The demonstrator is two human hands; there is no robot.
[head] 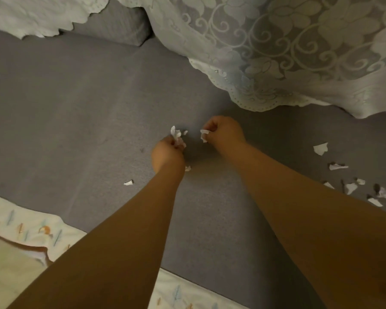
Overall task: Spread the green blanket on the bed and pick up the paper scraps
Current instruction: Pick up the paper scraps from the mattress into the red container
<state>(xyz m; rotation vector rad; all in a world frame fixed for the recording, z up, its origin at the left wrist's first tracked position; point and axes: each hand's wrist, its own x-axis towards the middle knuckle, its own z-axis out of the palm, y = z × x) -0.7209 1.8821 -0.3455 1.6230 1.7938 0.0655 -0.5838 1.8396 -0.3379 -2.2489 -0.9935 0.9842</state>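
Both arms out over the grey bed (80,103), hands close together near its middle.

My left hand (168,152): fingers curled round a small wad of scraps (177,136), white paper sticking up past the knuckles. My right hand (223,131): fingers curled, pinching one scrap (203,135) that hangs from the fingertips. Neither hand is free.

What is still loose, by my reading:
- One tiny bit (185,132) on the bed between the hands, just past the left wad.
- One bit (187,168) touching or just beside my left wrist, on its inner side.
- One bit (128,182) out to the left of my left forearm, lying roughly crosswise to the arm.
- A scatter (352,186) well off to the right, beyond my right forearm: a larger piece (320,148) farthest up, a long sliver (338,167) below it lying left to right, then a cluster near the frame edge.

The relation that matters: most of the paper lies to the right, so the right hand is the nearer one. It is already holding a piece, so I judge it should pass that to the left wad first, then sweep right. The three near bits fall to the left hand.

The blanket (299,52), pale green lace, is bunched across the far right of the bed, its scalloped edge near my right hand. Not yet spread.

A printed quilt (31,228) lies along the near edge.
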